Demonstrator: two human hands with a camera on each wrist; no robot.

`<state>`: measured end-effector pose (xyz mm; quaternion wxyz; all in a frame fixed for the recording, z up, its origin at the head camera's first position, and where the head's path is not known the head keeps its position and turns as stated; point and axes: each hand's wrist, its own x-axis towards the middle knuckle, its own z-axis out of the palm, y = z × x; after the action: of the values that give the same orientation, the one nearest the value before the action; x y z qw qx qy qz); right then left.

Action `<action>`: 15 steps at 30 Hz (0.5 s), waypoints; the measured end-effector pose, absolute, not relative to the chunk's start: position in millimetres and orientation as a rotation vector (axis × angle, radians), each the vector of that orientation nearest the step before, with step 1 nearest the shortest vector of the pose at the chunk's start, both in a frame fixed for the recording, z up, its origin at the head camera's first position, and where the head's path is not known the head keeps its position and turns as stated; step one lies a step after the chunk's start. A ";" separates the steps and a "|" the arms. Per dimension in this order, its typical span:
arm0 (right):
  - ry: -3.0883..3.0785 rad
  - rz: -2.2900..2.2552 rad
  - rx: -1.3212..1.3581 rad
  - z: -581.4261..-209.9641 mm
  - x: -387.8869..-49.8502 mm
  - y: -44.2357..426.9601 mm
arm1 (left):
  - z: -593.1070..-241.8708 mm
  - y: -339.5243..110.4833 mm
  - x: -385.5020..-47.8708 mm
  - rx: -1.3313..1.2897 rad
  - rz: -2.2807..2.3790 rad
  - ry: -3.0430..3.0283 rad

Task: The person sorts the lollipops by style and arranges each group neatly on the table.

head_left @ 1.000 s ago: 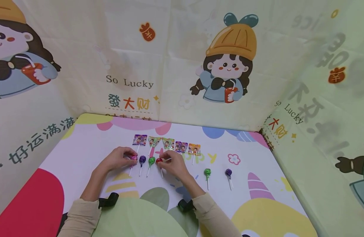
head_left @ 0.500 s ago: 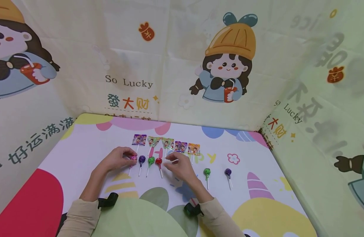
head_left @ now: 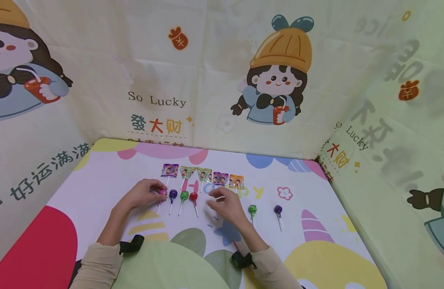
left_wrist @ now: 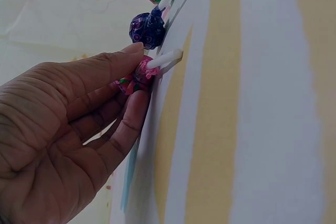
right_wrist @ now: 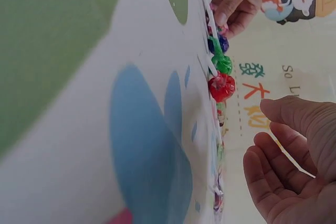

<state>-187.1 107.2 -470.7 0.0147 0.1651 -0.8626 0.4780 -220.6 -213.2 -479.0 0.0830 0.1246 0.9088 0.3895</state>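
Observation:
My left hand (head_left: 144,193) pinches the wrapped head of a pink lollipop (left_wrist: 139,76) between thumb and fingers, its white stick pointing toward me on the table. To its right in a row lie a purple lollipop (head_left: 173,194), a green lollipop (head_left: 184,196) and a red lollipop (head_left: 193,197). My right hand (head_left: 227,205) is just right of the red lollipop, apart from it, with fingers loosely bent and nothing between them. In the right wrist view, a gap separates the fingertips from the red lollipop (right_wrist: 221,87).
Behind the row lie several flat-wrapped lollipops, from a purple packet (head_left: 169,170) to an orange packet (head_left: 237,182). Farther right are another green lollipop (head_left: 252,210) and another purple lollipop (head_left: 278,210). Printed curtains (head_left: 214,80) rise behind the patterned table (head_left: 135,168).
My right hand has let go of the red lollipop and moved right, away from it. The red lollipop stays in the row. My left hand keeps its place on the pink lollipop.

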 end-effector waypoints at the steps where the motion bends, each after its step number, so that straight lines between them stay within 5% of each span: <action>1: -2.672 1.493 0.519 -470.8 -186.7 108.8 | -478.7 -213.3 -220.6 0.366 1.164 2.712; 15: -2.583 1.563 0.456 -473.0 -175.4 135.3 | -478.6 -212.5 -220.6 0.348 1.171 2.704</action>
<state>-175.4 135.3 -473.0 0.0439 0.1493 -0.8451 0.5114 -220.6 -212.5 -478.6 0.0874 0.1170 0.9078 0.3931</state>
